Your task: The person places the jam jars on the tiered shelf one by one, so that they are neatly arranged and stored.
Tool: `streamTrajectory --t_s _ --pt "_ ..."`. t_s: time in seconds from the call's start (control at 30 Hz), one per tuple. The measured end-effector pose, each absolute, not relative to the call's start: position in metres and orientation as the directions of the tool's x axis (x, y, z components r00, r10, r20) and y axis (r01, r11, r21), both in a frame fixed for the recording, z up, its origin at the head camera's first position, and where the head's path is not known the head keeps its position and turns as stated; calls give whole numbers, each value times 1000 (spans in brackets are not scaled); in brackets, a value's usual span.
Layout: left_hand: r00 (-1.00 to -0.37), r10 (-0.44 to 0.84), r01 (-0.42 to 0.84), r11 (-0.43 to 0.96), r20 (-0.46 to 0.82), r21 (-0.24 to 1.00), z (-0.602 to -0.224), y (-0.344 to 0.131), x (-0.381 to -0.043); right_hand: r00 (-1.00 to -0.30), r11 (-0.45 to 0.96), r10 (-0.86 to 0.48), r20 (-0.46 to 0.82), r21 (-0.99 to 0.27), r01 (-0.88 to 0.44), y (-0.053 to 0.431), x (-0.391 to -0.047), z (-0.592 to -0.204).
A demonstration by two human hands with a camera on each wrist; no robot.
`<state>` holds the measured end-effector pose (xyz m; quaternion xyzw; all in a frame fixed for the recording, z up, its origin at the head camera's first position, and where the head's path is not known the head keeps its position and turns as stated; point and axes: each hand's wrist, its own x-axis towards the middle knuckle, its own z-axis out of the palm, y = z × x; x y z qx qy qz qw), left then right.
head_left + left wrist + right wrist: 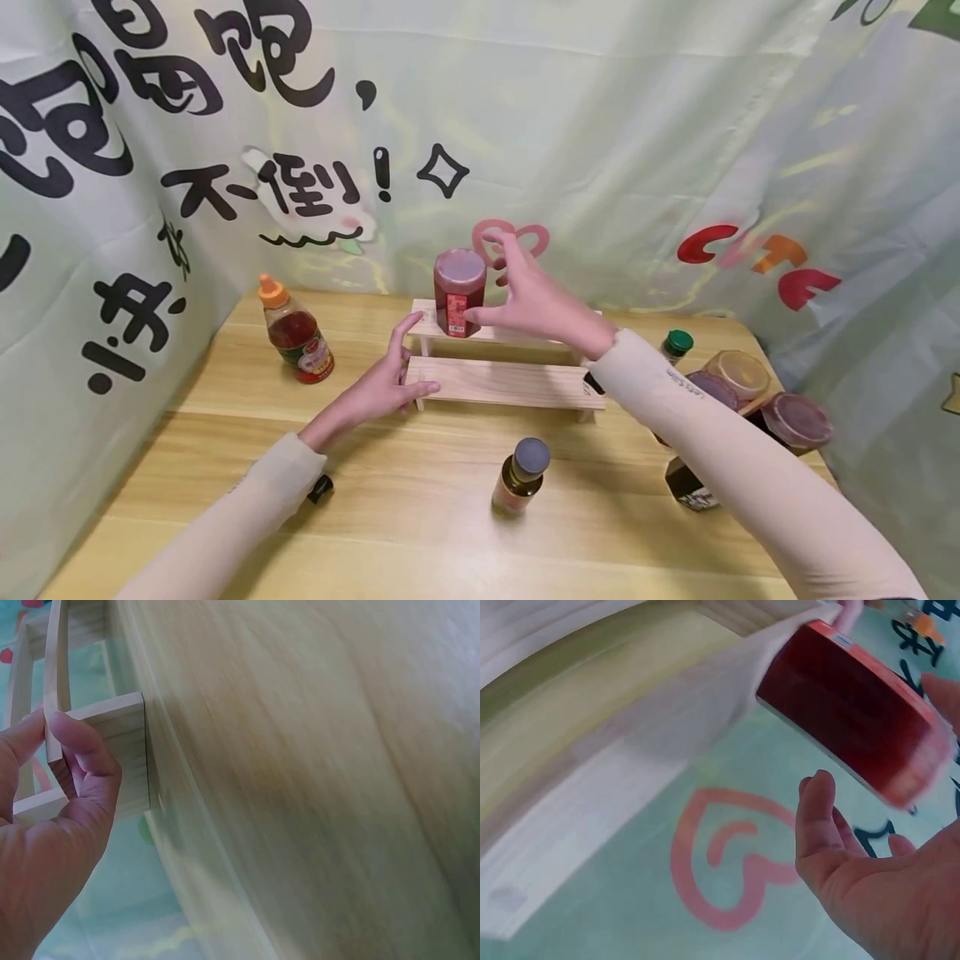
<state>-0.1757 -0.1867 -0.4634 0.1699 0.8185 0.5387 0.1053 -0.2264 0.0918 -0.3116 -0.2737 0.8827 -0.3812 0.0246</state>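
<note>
A hexagonal jar (pixel 460 283) of dark red contents, with a red label, stands on the left part of the upper step of a two-step wooden rack (pixel 502 382). Around it, fingers spread, is my right hand (pixel 532 300); its thumb is by the label. In the right wrist view the right hand (pixel 885 877) has its fingers apart from the jar (pixel 847 712). My left hand (pixel 378 379) is at the rack's left end. The left wrist view shows that hand (pixel 56 817) pinching a board's end between thumb and fingers.
Left of the rack stands a red sauce bottle (pixel 300 343) with an orange cap. A dark bottle (pixel 517 479) with a grey-blue cap stands in front. At right, partly behind my right sleeve, are a green-capped bottle (pixel 678 343) and several jars (pixel 801 421). A printed curtain (pixel 600 167) hangs behind.
</note>
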Motion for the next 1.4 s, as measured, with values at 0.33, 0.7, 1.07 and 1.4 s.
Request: streamTrajectory --t_s 0.33,0.7,1.07,1.4 --pt "-929 371 152 366 5 918 -465 -191 -175 -889 495 -404 218 -765 -412 145 -193 -288" --pt "-928 371 125 363 -20 923 -466 -190 -173 -941 559 -264 214 -761 -330 216 -132 -289" --pt "-923 385 137 341 -5 930 -464 -188 -174 -937 633 -174 302 -695 -342 277 -89 -308" --pt "-921 389 130 332 -10 934 -462 -185 -175 -935 678 -116 335 -661 -321 319 -53 -344"
